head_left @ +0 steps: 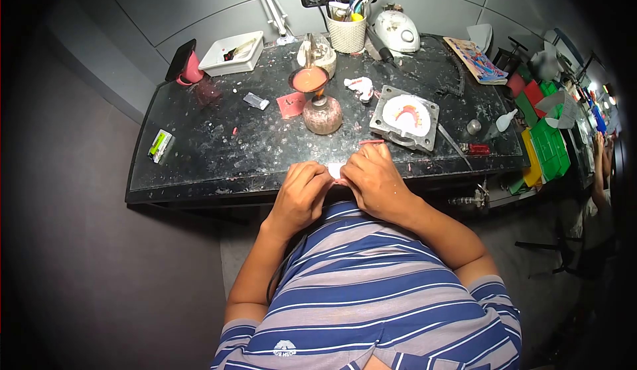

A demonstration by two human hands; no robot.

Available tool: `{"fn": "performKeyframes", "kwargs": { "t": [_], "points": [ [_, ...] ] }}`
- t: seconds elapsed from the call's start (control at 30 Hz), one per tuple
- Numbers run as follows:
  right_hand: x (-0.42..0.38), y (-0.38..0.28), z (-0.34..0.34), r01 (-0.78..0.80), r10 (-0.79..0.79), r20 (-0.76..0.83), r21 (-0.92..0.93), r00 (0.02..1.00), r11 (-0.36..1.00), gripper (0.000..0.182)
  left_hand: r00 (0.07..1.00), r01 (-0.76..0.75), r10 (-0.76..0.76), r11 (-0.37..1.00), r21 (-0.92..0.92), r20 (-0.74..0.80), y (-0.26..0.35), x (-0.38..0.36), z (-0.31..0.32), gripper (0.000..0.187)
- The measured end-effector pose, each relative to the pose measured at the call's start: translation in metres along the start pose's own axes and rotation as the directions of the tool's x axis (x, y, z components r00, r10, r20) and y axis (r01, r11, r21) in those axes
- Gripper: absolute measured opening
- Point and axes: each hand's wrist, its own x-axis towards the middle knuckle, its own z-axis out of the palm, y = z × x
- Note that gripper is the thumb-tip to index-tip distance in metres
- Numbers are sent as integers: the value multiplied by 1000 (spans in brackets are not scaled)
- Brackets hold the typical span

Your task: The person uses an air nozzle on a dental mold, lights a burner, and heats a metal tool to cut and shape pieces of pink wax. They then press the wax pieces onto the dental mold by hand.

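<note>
At the table's front edge, my left hand and my right hand meet with bent fingers, both closed on a small white piece with a pink edge. The fingers cover most of it, so I cannot tell its exact kind. Just beyond my right knuckles shows a pink strip. Farther back, a metal flask half holds white plaster with a pink denture form set in it. Left of the flask stands a round spirit burner, with a pan of melted pink wax above it.
Near the burner lie a pink wax sheet and a crumpled white-and-red lump. To the right are a knife with a red handle and a metal cup. A white tray and a brush holder stand behind.
</note>
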Motion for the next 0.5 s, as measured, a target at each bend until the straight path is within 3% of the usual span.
{"fn": "performKeyframes", "kwargs": {
  "t": [0.27, 0.5],
  "points": [
    [-1, -3, 0, 52, -52, -14, -1, 999, 999, 13, 1000, -9, 9, 1000, 14, -2, -1, 1, 0, 21],
    [1, -2, 0, 78, -78, -52, -3, 996, 997, 16, 997, 72, -73, 992, -106, -7, -5, 2, -2, 18]
  ]
}}
